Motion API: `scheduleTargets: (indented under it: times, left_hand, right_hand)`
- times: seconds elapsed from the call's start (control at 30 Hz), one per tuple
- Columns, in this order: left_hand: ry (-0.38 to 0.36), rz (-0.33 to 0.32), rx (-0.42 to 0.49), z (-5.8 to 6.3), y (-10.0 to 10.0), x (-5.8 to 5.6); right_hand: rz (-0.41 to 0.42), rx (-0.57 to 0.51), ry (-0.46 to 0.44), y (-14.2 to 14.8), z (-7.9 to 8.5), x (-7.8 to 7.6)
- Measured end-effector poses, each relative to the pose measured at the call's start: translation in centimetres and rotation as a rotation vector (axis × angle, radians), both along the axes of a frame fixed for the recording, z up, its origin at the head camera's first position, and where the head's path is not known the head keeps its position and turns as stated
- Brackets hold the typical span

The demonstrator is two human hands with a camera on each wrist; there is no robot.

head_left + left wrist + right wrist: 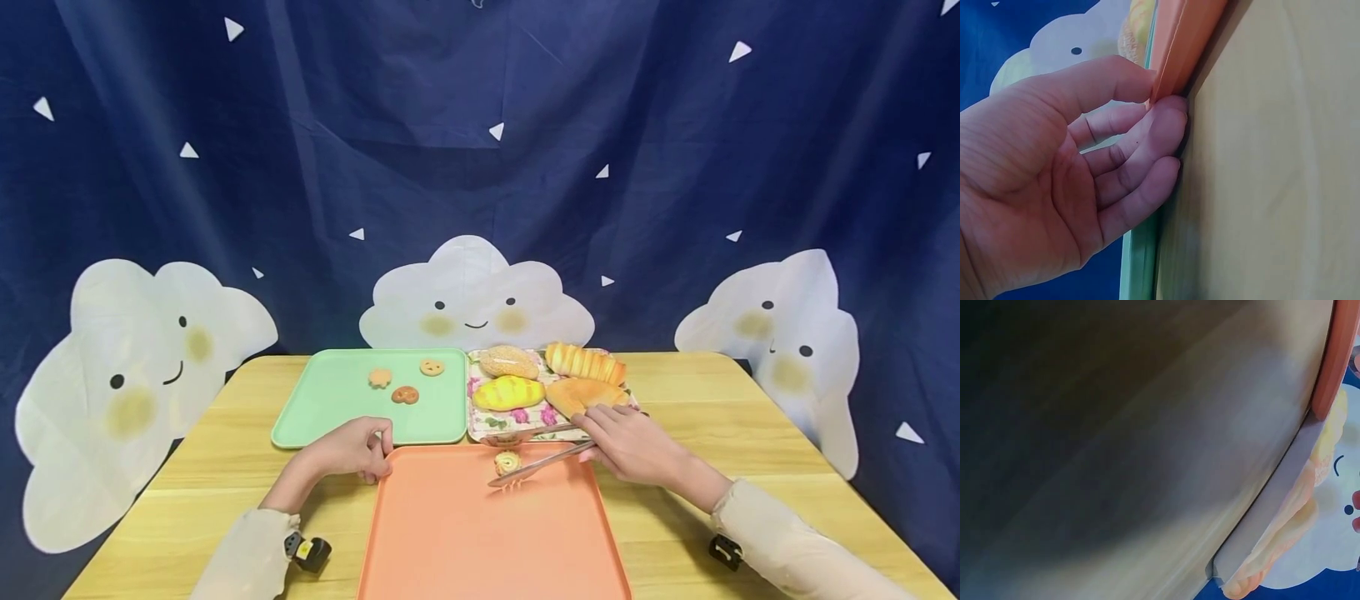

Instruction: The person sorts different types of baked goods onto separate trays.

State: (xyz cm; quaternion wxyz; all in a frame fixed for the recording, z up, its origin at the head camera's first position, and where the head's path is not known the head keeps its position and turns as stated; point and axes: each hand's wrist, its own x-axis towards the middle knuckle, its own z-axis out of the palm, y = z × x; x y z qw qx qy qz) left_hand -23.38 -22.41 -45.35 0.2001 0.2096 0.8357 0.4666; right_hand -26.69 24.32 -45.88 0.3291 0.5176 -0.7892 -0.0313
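My left hand (348, 450) pinches the far left corner of the orange tray (487, 533). In the left wrist view, the thumb and bent fingers (1138, 140) meet at that tray's rim. My right hand (630, 442) holds metal tongs (542, 464) pointing left over the orange tray's far edge. A small swirled cookie (507, 463) sits between the two tong arms, near the tips, at the tray's far side. Only slivers of the right hand's fingertips (1357, 500) show at the right wrist view's edge.
A green tray (330, 417) at the back left bears a flower-shaped cookie (380, 378), a round cookie (432, 367) and a brown pretzel-like cookie (405, 395). A flowered tray (495, 423) beside it holds several breads (509, 393). Behind the wooden table (690, 392) hangs a blue curtain (420, 183).
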Motion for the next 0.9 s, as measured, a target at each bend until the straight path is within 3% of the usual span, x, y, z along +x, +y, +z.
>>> scheduleTargets:
  times: [0.47,0.9]
  left_hand:
    - [0.016,0.002,-0.005,0.20,0.12,0.24]
    - [-0.008,0.018,0.010,0.09,0.13,0.16]
  right_hand:
    - [0.010,0.017,-0.029,-0.12,0.08,-0.05]
    - [0.054,-0.026,0.020,-0.90,-0.11,-0.18]
